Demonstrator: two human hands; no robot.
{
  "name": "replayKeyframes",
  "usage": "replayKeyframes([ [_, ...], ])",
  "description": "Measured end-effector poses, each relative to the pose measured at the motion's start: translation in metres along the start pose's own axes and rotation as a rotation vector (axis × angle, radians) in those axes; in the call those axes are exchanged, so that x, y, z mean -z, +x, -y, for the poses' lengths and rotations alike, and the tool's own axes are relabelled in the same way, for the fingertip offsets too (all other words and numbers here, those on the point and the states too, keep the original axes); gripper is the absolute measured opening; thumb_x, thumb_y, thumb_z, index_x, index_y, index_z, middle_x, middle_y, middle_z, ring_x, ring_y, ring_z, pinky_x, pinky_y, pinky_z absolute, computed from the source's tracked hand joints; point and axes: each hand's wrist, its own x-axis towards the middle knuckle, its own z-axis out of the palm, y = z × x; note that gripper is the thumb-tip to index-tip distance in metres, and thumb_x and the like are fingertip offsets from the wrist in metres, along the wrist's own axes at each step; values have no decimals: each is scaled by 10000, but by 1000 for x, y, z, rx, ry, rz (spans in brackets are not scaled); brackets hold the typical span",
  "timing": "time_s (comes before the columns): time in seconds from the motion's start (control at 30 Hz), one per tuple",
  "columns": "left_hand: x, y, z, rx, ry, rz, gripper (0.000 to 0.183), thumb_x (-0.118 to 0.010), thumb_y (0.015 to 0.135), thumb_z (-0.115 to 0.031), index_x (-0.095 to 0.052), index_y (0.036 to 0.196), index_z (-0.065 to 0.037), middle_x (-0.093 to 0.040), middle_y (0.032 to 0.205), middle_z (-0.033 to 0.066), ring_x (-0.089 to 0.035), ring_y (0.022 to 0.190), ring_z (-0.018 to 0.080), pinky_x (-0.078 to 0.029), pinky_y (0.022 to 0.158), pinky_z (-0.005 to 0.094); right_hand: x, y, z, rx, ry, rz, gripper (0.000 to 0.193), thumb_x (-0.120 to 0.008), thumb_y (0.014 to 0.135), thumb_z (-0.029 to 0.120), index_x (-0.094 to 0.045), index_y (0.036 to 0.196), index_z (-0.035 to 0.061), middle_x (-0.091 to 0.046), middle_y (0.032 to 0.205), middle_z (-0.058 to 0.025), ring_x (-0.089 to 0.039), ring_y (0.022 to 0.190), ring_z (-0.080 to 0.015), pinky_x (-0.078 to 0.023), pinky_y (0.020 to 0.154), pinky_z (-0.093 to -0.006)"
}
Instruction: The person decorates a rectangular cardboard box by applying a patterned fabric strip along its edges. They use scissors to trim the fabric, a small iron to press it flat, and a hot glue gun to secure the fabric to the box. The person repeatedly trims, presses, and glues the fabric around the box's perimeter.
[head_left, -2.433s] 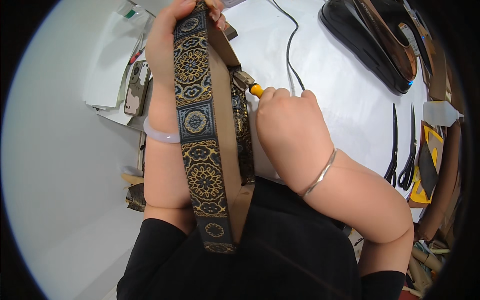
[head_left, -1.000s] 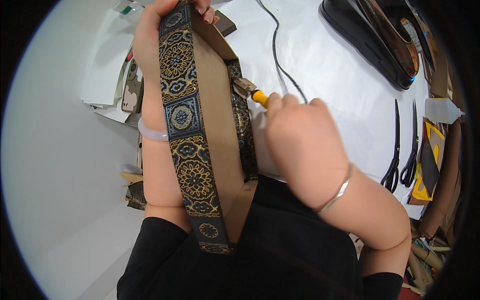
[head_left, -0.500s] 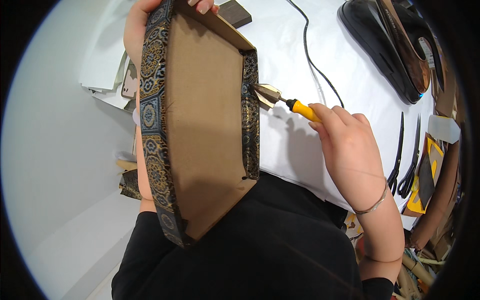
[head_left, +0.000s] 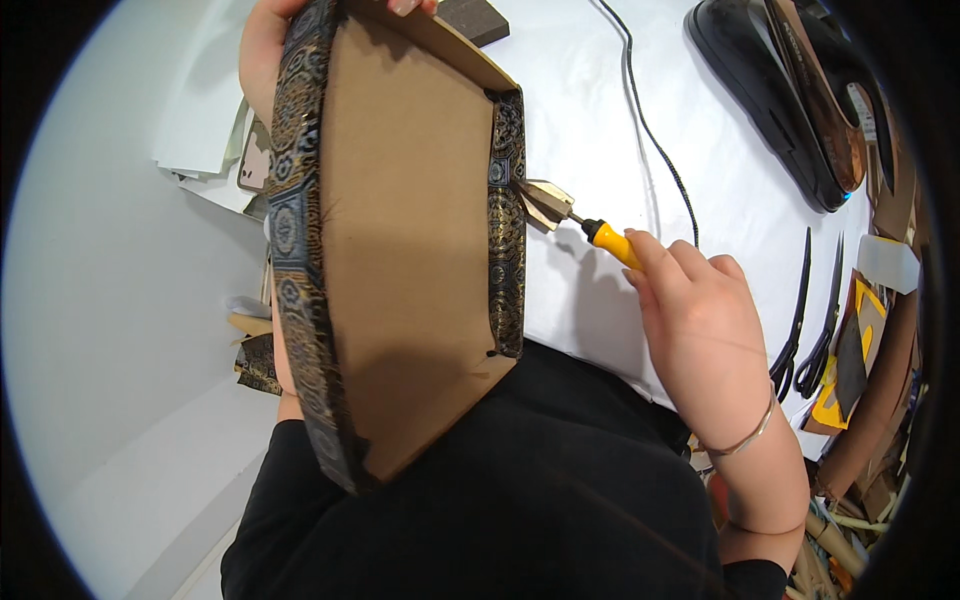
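Observation:
A shallow brown cardboard box (head_left: pixel 415 200) is tilted up before me. Dark blue and gold patterned fabric covers its left wall (head_left: pixel 295 235) and right wall (head_left: pixel 508 250). At the far left corner my left hand (head_left: pixel 262 55) grips the box, its fingertips over the far rim. My right hand (head_left: pixel 700 315) is closed round the yellow handle of a small craft iron (head_left: pixel 615 245). The wedge-shaped metal head (head_left: pixel 547 205) of this iron touches the outside of the right wall, or is very close to it.
A black and copper clothes iron (head_left: pixel 775 100) stands far right on the white-covered table (head_left: pixel 580 90), near a dark cord (head_left: pixel 645 125). A dark block (head_left: pixel 475 22) lies behind the box. Scissors (head_left: pixel 800 320) lie at the right. A phone (head_left: pixel 255 165) and papers sit left.
The box has tilted a little, its left wall shifting left and its right wall slightly right. My right hand and the small craft iron have moved slightly down and right.

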Motion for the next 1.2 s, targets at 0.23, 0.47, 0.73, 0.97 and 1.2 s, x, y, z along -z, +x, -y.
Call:
replayKeyframes([
  [0.23, -38, 7, 7, -38, 60, -92, 278, -548, 1031, -275, -624, 1044, -8, -623, 931, 145, -644, 857, 282, -557, 848, 426, 9, 3, 36, 59, -144, 129, 461, -675, 931, 66, -679, 1367, -83, -644, 870, -71, -648, 665, -198, -493, 782, -354],
  [0.47, -47, 22, 29, -29, 93, -78, 283, -557, 1002, -260, -626, 1033, 13, -627, 903, 156, -623, 826, 278, -530, 847, 396, -1, -1, 54, 18, -215, 155, 431, -656, 1018, 108, -649, 1402, -86, -628, 847, -62, -619, 726, -211, -486, 734, -344],
  [0.73, -52, 24, 31, -32, 188, -74, 296, -551, 1003, -277, -615, 1030, 11, -617, 913, 157, -599, 827, 271, -514, 840, 382, -3, -7, 58, 24, -151, 49, 487, -690, 886, 17, -714, 1337, -165, -603, 794, -46, -584, 646, -164, -490, 708, -332],
  [0.97, -57, 24, 28, -41, 200, -81, 287, -548, 1004, -273, -610, 1011, 7, -605, 905, 150, -597, 820, 273, -513, 830, 380, -22, 23, 61, -35, -166, -44, 424, -670, 946, 55, -709, 1326, -128, -651, 825, -62, -655, 714, -202, -520, 738, -328],
  [1.2, -47, 20, 17, -16, 108, -48, 277, -536, 1020, -266, -610, 1022, 2, -607, 918, 149, -606, 832, 283, -522, 841, 412, -12, 49, 18, 16, -49, -177, 343, -687, 979, 42, -679, 1305, -61, -732, 897, -120, -708, 804, -288, -557, 768, -412],
])
